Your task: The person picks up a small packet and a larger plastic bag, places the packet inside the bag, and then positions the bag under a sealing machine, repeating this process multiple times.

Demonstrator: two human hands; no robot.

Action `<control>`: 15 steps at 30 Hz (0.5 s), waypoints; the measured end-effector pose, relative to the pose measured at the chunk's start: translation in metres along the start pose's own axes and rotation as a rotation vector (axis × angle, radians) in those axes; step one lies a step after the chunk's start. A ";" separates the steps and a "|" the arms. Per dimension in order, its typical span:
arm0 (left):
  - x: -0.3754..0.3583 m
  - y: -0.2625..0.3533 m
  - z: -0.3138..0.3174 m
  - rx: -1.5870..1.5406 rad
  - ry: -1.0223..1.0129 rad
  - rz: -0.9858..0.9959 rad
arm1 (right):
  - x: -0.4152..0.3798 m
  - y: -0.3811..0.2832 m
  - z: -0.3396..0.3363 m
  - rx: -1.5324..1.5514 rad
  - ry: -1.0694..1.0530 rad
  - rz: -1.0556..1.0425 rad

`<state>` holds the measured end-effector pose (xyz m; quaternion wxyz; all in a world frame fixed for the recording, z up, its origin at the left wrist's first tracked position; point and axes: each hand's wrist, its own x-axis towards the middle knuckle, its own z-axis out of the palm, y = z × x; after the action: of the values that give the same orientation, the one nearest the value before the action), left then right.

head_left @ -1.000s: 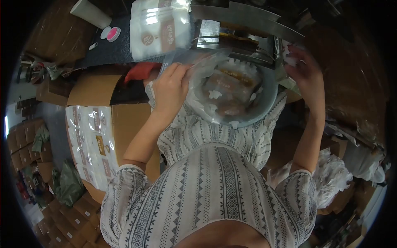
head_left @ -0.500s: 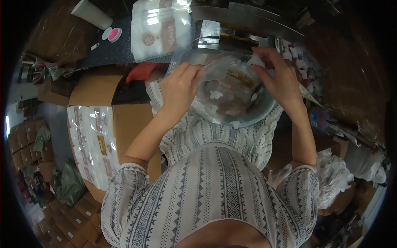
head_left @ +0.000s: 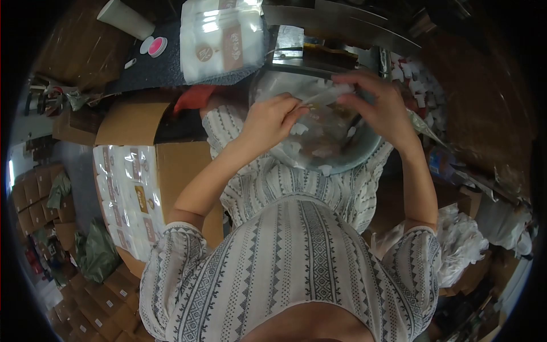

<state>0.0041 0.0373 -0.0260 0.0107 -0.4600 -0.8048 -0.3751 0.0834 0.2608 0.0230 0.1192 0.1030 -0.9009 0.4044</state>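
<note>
Over a round metal basin (head_left: 364, 149) on the lap, my left hand (head_left: 272, 118) is closed, pinching a thin translucent plastic piece (head_left: 322, 98) that stretches toward the right. My right hand (head_left: 376, 105) faces it, thumb and index finger bent around a small whitish piece at the far end of the plastic. Several white scraps (head_left: 298, 130) lie in the basin below. Just beyond the basin are a metal machine edge and a small white label (head_left: 289, 39). The exact shape of the plastic between the hands is blurred.
A stack of packaged white bags (head_left: 219, 43) lies on a dark cloth at the upper left, near a white cup (head_left: 126, 20) and a pink round tub (head_left: 157, 47). An open carton (head_left: 185, 182) holds packed bags. White scraps (head_left: 419, 85) are piled at right.
My left hand has moved right, closer to my right hand. The clear plastic that spread across the basin now runs narrow between both hands. My right hand has shifted slightly down and left.
</note>
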 end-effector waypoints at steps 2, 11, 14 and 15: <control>0.011 -0.002 0.008 -0.121 -0.058 -0.036 | 0.002 0.005 0.000 0.127 0.128 0.259; 0.062 -0.004 0.021 -1.073 -0.063 -0.844 | -0.018 0.026 -0.041 -0.300 0.236 0.429; 0.054 -0.008 0.016 -1.047 -0.142 -0.802 | -0.022 0.078 -0.047 -0.573 0.232 0.366; 0.052 -0.014 0.012 -0.866 0.011 -0.673 | -0.024 0.094 -0.047 -0.573 0.237 0.366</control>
<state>-0.0325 0.0787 -0.0246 -0.2960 -0.1374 -0.6795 -0.6570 0.0854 0.3592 -0.0202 0.1726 -0.1454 -0.9611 0.1592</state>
